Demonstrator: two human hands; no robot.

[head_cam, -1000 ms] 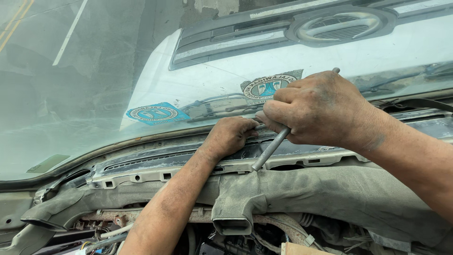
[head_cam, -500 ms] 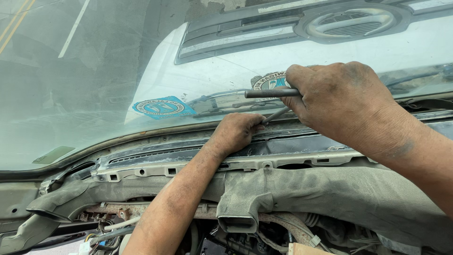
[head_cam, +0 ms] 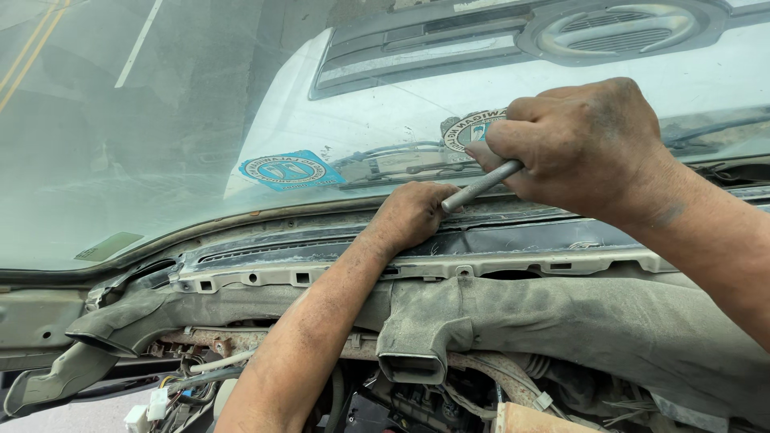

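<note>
We have our right hand [head_cam: 581,148] up against the windscreen [head_cam: 200,120], fingers curled tight round a metal handle [head_cam: 481,186]. The handle's knurled end pokes out from under our knuckles and slants down to the left; the rest of it is buried in the fist, so we cannot tell what sits at its far end. That free end hangs just above the back of our left hand [head_cam: 409,216], very near it, though we cannot tell whether the two touch.

Our left hand lies lower, reaching up along the forearm to the base of the glass, where the stripped dash frame [head_cam: 513,261] meets it. Its fingers are tucked forward into that gap and hidden from us, so whether they are spread or pinching anything we cannot tell.

Below both hands runs a dusty grey duct [head_cam: 561,309], its open mouth facing down near the middle. Loose wires [head_cam: 192,373] hang at the lower left. On the glass, left of the handle, sits a blue sticker [head_cam: 290,170], and a round one [head_cam: 473,130] shows just behind our right fingers.
</note>
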